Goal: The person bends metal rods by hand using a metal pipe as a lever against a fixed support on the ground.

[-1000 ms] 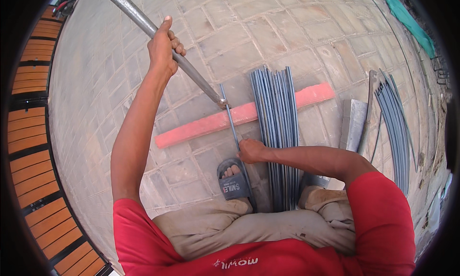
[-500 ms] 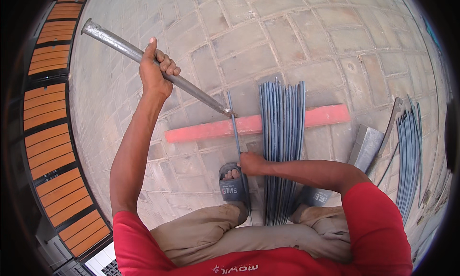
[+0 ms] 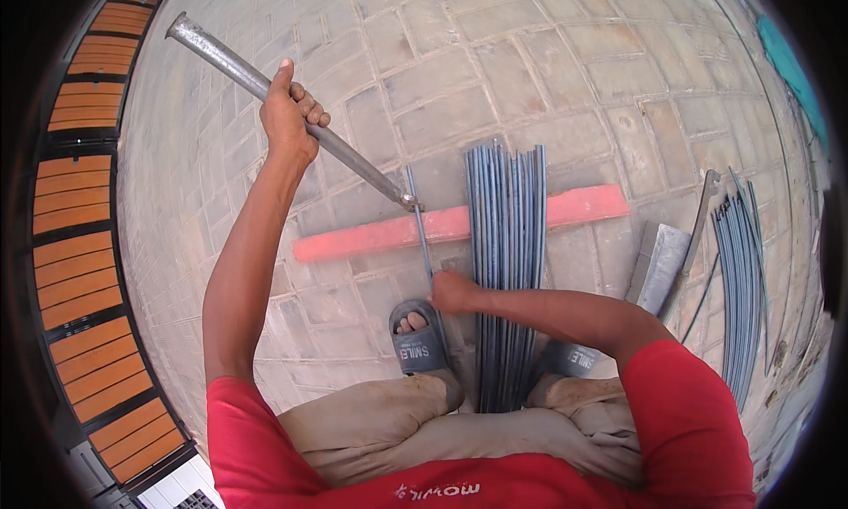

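Observation:
My left hand [image 3: 290,118] is closed around a grey metal pipe [image 3: 223,60], with the thumb pointing up along it. The pipe slants down to the right, and its lower end meets a thin steel rod [image 3: 421,237] near the red-painted bar [image 3: 353,243]. My right hand [image 3: 454,292] is wrapped around that rod just beyond my left sandal [image 3: 417,345]. The rod crosses the red bar, and its near part runs beside the sandal. To the right of it, a bundle of similar rods [image 3: 505,217] lies across the same bar.
Farther right lie a grey metal block [image 3: 658,260], a long flat metal bar [image 3: 696,235] and another pile of thin rods [image 3: 742,288]. Paving blocks [image 3: 442,76] cover the ground. Orange slatted panels [image 3: 79,270] in black frames line the left side.
The pipe's upper end has swung away from me, so the pipe slants more steeply. Both hands keep their grips. The whole view has shifted slightly.

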The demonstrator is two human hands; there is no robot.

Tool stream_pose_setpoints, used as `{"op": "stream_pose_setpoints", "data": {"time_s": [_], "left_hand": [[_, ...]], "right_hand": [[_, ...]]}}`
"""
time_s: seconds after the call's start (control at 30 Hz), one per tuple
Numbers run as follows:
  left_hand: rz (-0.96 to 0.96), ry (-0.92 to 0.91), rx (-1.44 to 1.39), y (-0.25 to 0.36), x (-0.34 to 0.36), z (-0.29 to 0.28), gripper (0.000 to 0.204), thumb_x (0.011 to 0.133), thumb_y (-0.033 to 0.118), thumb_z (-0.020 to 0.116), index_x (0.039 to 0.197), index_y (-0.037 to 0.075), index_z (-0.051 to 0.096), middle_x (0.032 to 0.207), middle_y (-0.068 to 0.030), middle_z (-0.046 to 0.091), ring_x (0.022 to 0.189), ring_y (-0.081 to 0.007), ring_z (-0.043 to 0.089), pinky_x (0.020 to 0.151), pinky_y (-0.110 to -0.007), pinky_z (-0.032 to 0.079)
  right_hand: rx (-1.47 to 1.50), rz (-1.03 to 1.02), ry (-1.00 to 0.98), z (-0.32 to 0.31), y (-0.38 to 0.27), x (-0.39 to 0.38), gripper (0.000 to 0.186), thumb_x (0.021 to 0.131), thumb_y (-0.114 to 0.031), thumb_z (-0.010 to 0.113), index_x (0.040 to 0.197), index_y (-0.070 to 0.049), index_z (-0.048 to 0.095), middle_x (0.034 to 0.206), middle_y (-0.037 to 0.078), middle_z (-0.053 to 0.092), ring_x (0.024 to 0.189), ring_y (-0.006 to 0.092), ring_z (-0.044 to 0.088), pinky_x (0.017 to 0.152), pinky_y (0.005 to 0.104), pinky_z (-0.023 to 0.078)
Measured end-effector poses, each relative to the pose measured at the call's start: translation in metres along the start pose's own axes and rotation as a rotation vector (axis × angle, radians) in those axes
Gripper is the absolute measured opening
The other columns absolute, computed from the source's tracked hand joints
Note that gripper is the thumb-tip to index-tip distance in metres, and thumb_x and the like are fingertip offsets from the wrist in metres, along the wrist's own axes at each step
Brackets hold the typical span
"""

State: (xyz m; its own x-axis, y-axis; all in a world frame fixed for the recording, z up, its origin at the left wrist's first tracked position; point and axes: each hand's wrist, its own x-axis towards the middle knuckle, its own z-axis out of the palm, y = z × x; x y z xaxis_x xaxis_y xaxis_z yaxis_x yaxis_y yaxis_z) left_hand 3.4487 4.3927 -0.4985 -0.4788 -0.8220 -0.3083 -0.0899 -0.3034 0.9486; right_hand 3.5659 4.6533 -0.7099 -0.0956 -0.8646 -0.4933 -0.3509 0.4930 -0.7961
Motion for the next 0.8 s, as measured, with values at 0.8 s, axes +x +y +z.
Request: {"op": "stream_pose_setpoints", "data": {"time_s": [0.8], "left_hand": [[0.135, -0.022, 0.014, 0.005, -0.028, 0.004, 0.046, 0.09, 0.035, 0.064, 0.061, 0.017, 0.032, 0.049, 0.0021, 0.027, 0.041, -0.0132, 0.03, 0.045, -0.032, 0.033]], "right_hand": [[-0.055, 0.063, 0.031, 0.001, -0.007, 0.001, 0.035, 0.085, -0.023, 0.063, 0.092, 0.011, 0.064, 0.097, 0.033, 0.064, 0.097, 0.0434, 0.063, 0.086, 0.0465, 0.05]]}}
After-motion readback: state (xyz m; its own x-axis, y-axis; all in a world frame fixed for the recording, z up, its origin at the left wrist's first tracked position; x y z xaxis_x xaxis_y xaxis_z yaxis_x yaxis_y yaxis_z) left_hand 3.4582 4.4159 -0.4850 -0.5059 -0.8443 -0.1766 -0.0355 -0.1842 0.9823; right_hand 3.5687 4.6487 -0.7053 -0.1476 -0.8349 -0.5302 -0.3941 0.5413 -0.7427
